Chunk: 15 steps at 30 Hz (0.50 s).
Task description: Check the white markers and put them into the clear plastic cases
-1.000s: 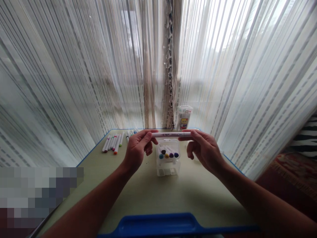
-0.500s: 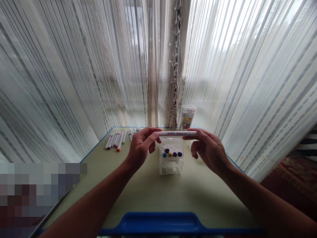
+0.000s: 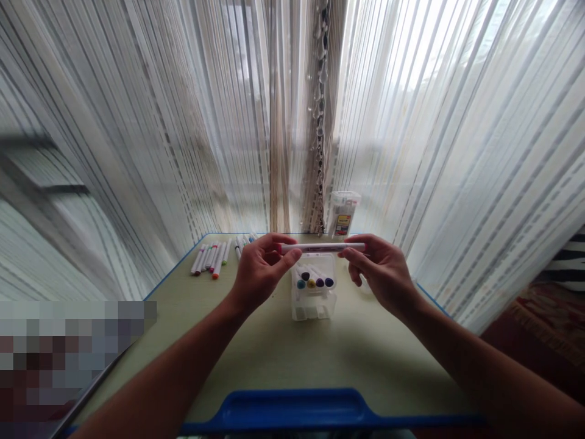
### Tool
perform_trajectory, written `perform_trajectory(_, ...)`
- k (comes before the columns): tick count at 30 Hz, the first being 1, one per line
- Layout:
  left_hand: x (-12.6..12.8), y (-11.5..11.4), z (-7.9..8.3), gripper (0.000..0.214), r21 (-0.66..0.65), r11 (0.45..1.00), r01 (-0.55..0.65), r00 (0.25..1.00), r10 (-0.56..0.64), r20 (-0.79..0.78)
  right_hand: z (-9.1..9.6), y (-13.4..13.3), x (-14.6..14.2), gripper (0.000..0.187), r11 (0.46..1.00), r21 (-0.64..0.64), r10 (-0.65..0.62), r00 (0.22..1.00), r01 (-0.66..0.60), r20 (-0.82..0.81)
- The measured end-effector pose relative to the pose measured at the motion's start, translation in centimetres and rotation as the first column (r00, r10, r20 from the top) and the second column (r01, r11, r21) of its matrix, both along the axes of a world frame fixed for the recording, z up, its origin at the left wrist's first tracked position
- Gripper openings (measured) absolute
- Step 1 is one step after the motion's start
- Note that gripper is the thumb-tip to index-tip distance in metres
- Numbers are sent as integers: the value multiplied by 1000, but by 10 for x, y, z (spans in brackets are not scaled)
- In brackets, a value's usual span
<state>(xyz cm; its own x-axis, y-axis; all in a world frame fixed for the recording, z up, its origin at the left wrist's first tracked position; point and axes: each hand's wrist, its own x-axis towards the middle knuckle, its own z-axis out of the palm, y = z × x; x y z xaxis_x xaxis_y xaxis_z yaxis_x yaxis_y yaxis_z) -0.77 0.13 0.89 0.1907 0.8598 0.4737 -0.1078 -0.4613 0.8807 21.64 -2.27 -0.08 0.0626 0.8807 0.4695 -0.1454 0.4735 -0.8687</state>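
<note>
A white marker [image 3: 320, 247] with reddish ends is held level in the air between both hands. My left hand [image 3: 260, 265] pinches its left end between thumb and fingers. At the other end, my right hand [image 3: 381, 268] grips it the same way, thumb in front. Just below and behind the marker stands a clear plastic case [image 3: 314, 305] on the table. Several white markers lie in it, their dark, teal, yellow, purple and blue ends [image 3: 311, 283] facing me.
Loose white markers [image 3: 212, 259] lie in a group at the table's back left, with more partly behind my left hand. A clear labelled container [image 3: 343, 213] stands at the back by the striped curtain [image 3: 219, 122]. The table [image 3: 274, 360] has a blue rim and front tray [image 3: 292, 407].
The marker has been turned in my fingers, and its reddish ends now show. My left thumb has shifted inward along it. The whole view has moved slightly.
</note>
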Motion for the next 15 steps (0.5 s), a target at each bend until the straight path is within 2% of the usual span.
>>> perform_trajectory(4, 1, -2, 1, 26, 43, 999, 6, 1000, -5, -30, 0, -2, -1, 30, 999, 26, -38, 999, 37, 35)
perform_trajectory(15, 0, 0, -3, 25, 76, 997, -7, 1000, 9, -25, -1, -2, -3, 30, 998, 63, -7, 999, 5, 37)
